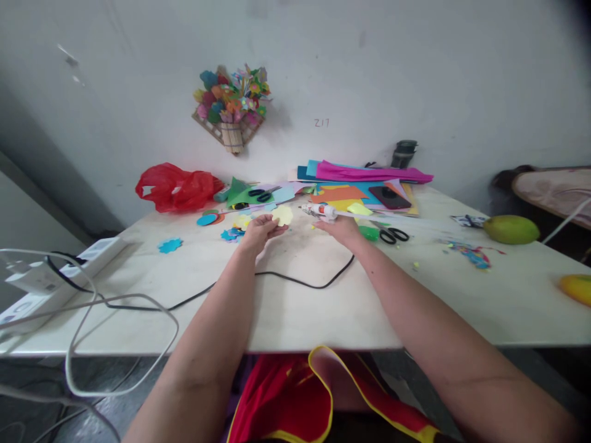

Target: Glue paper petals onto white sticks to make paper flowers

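Note:
Between the thumb and fingers of my left hand [262, 232] is a pale yellow paper shape [283, 215]. My right hand [340, 227] is wrapped round a white glue gun [325, 211], its tip pointing left toward the paper. A long pale glue stick or strip runs off to the right from the gun's back. Small blue paper cutouts [232, 234] lie just left of my left hand. Black-handled scissors [393, 235] and a green roll [368, 232] rest right of my right hand.
A red plastic bag [178, 187], coloured sheets [339, 195] and a phone [390, 197] lie toward the wall. A power strip [99, 252] with cables is at the left. A black cord [305, 283] crosses the table. A green mango [511, 229] sits at the right.

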Demonstrator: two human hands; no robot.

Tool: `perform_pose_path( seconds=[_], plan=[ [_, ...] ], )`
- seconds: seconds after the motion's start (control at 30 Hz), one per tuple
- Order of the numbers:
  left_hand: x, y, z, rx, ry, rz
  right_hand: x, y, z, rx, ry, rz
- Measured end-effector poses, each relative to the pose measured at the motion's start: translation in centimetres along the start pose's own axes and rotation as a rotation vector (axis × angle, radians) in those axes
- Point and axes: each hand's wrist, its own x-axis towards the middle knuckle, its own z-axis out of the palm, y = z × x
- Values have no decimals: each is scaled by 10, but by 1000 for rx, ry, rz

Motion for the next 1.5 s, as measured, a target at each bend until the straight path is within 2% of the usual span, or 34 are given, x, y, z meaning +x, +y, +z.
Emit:
perform_pose_path(
  seconds=[0.1, 0.3, 0.43, 0.57, 0.67, 0.77, 0.83, 0.93, 1.1, 1.3, 1.5],
  plan=[
    [-1, 2, 0, -8, 17, 45, -3, -1, 2, -33, -10, -63],
    [1, 3, 0, -71, 24, 96, -9, -10, 13, -230, -223, -272],
    [1, 3, 1, -91, 11, 99, -13, -19, 25, -346, -239, -385],
    [1, 2, 3, -87, -14, 70, -13, -24, 25, -297, -282, -454],
    [1, 1, 4, -90, -33, 55, -4, -17, 18, -146, -259, -382],
    [1, 1, 4, -81, -56, 48, 9, -5, 10, -108, -71, -166],
    [1, 0, 4, -70, -64, 38, 17, 0, 6, -175, -13, -54],
    [0, -1, 5, -55, -51, 22, 23, 0, 5, -260, -46, -12],
    [0, -2, 6, -33, -58, 16, 30, -11, 11, -326, -144, -71],
    [1, -4, 5, -21, -76, 21, 42, -24, 18, -448, -272, -11],
    [2, -5, 5, -18, -77, 15, 43, -29, 22, -483, -256, -23]
  ],
)
